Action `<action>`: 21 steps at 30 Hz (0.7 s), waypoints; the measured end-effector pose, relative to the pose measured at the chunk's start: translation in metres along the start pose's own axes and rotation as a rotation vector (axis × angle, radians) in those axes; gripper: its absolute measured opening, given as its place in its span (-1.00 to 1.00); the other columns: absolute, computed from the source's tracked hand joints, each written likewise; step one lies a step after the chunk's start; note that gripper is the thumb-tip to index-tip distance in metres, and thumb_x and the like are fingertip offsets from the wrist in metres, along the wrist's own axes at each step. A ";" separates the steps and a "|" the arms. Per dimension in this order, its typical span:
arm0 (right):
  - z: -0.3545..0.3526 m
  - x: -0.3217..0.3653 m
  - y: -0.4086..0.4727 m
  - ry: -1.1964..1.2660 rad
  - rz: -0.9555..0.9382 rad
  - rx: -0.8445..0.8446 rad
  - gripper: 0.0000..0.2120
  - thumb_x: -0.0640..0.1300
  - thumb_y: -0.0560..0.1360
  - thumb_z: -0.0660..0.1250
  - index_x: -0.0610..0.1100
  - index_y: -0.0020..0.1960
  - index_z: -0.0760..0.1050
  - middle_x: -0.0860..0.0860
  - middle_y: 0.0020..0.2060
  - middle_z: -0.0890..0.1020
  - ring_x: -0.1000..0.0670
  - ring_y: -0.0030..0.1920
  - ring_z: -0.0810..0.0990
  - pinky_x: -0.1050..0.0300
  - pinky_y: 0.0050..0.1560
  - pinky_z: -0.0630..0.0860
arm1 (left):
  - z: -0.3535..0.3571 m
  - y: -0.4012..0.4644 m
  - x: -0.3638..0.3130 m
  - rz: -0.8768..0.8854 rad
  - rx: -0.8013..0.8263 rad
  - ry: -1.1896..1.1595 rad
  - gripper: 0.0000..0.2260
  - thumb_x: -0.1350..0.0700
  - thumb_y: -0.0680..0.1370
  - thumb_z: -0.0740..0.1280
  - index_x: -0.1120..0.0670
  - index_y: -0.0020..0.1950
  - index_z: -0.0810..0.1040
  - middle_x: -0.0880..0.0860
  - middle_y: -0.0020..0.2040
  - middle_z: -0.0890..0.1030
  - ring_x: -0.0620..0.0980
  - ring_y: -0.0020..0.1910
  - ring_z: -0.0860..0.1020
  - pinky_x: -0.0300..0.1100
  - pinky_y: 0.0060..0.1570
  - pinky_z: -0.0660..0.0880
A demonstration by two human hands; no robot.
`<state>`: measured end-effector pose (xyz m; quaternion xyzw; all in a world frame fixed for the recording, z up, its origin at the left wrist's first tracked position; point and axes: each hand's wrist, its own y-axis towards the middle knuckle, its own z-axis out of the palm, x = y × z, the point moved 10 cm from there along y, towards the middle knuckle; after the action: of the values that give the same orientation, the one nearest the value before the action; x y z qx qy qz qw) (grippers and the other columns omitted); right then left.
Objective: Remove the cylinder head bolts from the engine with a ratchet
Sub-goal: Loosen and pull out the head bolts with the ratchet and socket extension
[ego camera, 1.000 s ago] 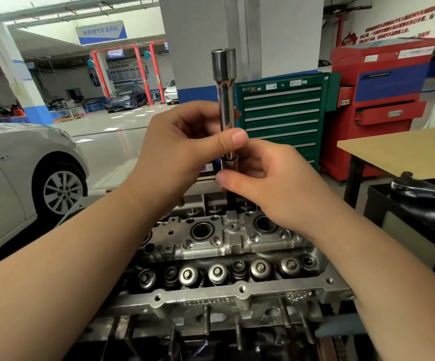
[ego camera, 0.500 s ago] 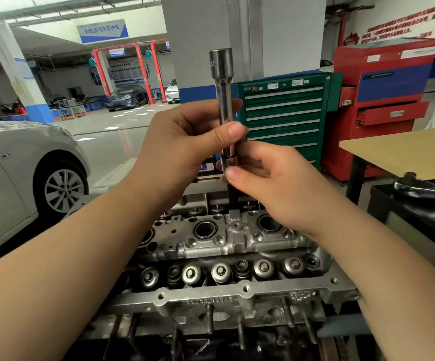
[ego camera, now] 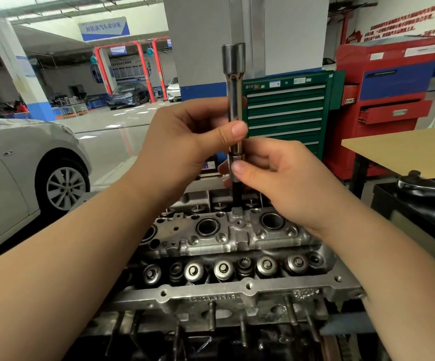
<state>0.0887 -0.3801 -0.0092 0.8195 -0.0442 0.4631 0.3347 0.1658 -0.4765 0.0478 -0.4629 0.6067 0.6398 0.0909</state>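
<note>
A silver car point(ego camera: 15, 183) fills the left side, its alloy wheel point(ego camera: 66, 188) carrying a small round hub badge I can't read. Behind it the grey workshop floor point(ego camera: 101, 142) runs open and bare toward red lift posts point(ego camera: 140, 71) and two parked cars. A blue-and-white banner point(ego camera: 103, 27) hangs overhead with Chinese lettering too small to make out. To the right stand a red tool cabinet point(ego camera: 385, 110), one drawer slid partly out, and a green drawer chest point(ego camera: 286, 113) with silver pull strips and small labels along its top edge; red Chinese writing on the white wall above is not legible from here. A tan-topped table point(ego camera: 404, 149) juts in at the right edge.

Close in front sits the engine's cylinder head point(ego camera: 226, 246), rough cast aluminium, dull and oily, with round bores along the top, a row of shiny valve spring caps below and a flange whose cast-in characters are blurred. Studs stick out beneath the flange.

Directly over the far side of the head, an extension bar point(ego camera: 234, 100) stands upright, polished chrome with a wider cylindrical top. The left hand point(ego camera: 185, 142) grips its middle, thumb pressed across the shaft. The right hand point(ego camera: 284, 178) pinches the socket point(ego camera: 235, 165) at the bar's lower end. Below it a dark shank point(ego camera: 237, 194) drops toward the head; whether it touches a bolt I can't tell.
</note>
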 end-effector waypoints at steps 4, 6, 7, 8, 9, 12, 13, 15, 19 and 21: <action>-0.002 -0.006 0.001 -0.003 0.032 -0.020 -0.82 -0.22 0.60 0.40 -0.06 0.18 0.63 0.03 0.01 0.76 0.03 0.05 0.74 -0.13 0.24 0.61 | 0.004 -0.001 0.005 -0.052 0.055 -0.132 -0.66 0.28 0.59 0.38 0.16 0.38 0.57 0.21 0.10 0.74 0.21 0.13 0.70 0.01 0.19 0.59; -0.008 -0.006 0.001 -0.058 0.037 -0.075 -0.83 -0.10 0.53 0.51 0.02 0.10 0.63 0.07 -0.05 0.75 0.04 0.00 0.74 -0.15 0.19 0.62 | 0.009 -0.001 0.003 -0.040 0.070 -0.114 -0.70 0.23 0.56 0.45 0.14 0.29 0.60 0.16 0.11 0.73 0.14 0.12 0.69 -0.01 0.18 0.59; -0.010 -0.007 0.001 -0.089 0.038 -0.093 -0.80 -0.04 0.49 0.55 0.05 0.09 0.63 0.09 -0.06 0.75 0.05 -0.01 0.73 -0.14 0.17 0.63 | 0.010 0.000 0.002 -0.032 0.069 -0.078 -0.76 0.20 0.53 0.50 0.11 0.19 0.65 0.09 0.07 0.72 0.06 0.08 0.69 -0.06 0.14 0.60; -0.011 -0.007 0.001 -0.107 0.037 -0.099 -0.76 0.00 0.47 0.56 0.06 0.10 0.62 0.11 -0.05 0.74 0.07 0.00 0.73 -0.12 0.16 0.63 | 0.011 0.000 0.001 -0.029 0.063 -0.044 -0.82 0.19 0.50 0.55 0.08 0.08 0.68 0.04 0.01 0.72 -0.01 0.03 0.69 -0.14 0.08 0.60; -0.010 -0.006 0.001 -0.110 0.034 -0.094 -0.73 0.03 0.47 0.56 0.07 0.13 0.62 0.13 -0.03 0.73 0.09 0.02 0.72 -0.10 0.17 0.63 | 0.010 0.001 0.001 -0.025 0.051 -0.020 -0.85 0.17 0.46 0.58 0.04 -0.01 0.70 0.00 -0.05 0.72 -0.06 -0.02 0.69 -0.21 0.03 0.60; 0.000 -0.003 0.001 -0.034 0.014 -0.009 -0.74 -0.07 0.58 0.45 0.03 0.27 0.60 0.13 0.08 0.73 0.13 0.15 0.69 -0.04 0.28 0.58 | 0.002 0.002 0.003 -0.022 0.002 -0.006 -0.86 0.15 0.44 0.56 -0.02 -0.04 0.74 0.01 -0.06 0.75 -0.06 -0.06 0.70 -0.23 -0.01 0.60; 0.003 -0.003 0.002 -0.008 0.010 0.021 -0.75 -0.15 0.62 0.40 -0.02 0.28 0.60 0.10 0.11 0.73 0.12 0.17 0.68 -0.04 0.31 0.57 | 0.001 0.002 0.004 -0.031 0.009 -0.022 -0.84 0.18 0.48 0.53 0.00 0.03 0.74 0.04 -0.04 0.75 -0.02 -0.03 0.71 -0.19 0.02 0.61; 0.005 -0.004 0.002 0.004 0.019 0.038 -0.78 -0.27 0.63 0.34 -0.11 0.24 0.62 0.04 0.09 0.74 0.07 0.16 0.70 -0.08 0.32 0.56 | 0.003 0.001 0.008 -0.060 0.074 -0.065 -0.77 0.24 0.59 0.40 0.10 0.24 0.67 0.13 0.02 0.75 0.08 0.04 0.70 -0.09 0.09 0.60; -0.004 -0.009 0.002 -0.013 0.055 -0.031 -0.86 -0.19 0.54 0.49 -0.06 0.09 0.63 0.02 -0.07 0.76 0.00 -0.01 0.75 -0.17 0.20 0.62 | 0.011 -0.001 0.003 -0.054 0.125 -0.080 -0.71 0.23 0.61 0.37 0.16 0.34 0.58 0.12 0.11 0.72 0.06 0.15 0.68 -0.14 0.13 0.56; -0.008 -0.008 0.002 -0.041 0.056 -0.070 -0.79 -0.12 0.48 0.56 -0.03 0.08 0.63 0.06 -0.09 0.76 0.03 -0.04 0.74 -0.16 0.18 0.63 | 0.013 0.000 0.000 -0.026 0.110 0.015 -0.74 0.14 0.55 0.48 0.05 0.25 0.64 -0.02 0.06 0.71 -0.04 0.11 0.67 -0.20 0.10 0.57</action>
<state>0.0777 -0.3789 -0.0123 0.8150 -0.0901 0.4536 0.3492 0.1598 -0.4652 0.0453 -0.4700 0.6357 0.6005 0.1200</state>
